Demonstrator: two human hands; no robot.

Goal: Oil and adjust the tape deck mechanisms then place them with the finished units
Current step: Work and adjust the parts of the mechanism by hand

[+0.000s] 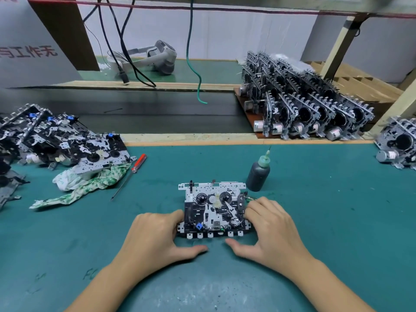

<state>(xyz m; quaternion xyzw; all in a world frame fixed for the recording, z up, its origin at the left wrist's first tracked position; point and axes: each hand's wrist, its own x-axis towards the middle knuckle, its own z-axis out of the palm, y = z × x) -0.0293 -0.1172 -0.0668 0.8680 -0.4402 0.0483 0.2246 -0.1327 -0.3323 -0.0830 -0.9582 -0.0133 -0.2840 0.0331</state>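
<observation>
A tape deck mechanism (213,209) lies flat on the green mat (315,221) in front of me, its reels and blue part facing up. My left hand (157,235) grips its left edge, fingers curled against the side, thumb stretched along the mat below it. My right hand (267,228) grips the right edge in the same way, fingertips on the mechanism's right side. A dark oil bottle (258,172) with a green needle tip stands upright just behind the mechanism to the right. Rows of upright mechanisms (304,104) stand on a brown board at the back right.
A heap of mechanisms (56,138) lies at the left on a green-white rag (90,179). A red-handled screwdriver (132,172) lies beside the rag. More mechanisms (398,143) stand at the far right edge. A dark conveyor belt (146,113) runs behind the mat, with cables hanging above.
</observation>
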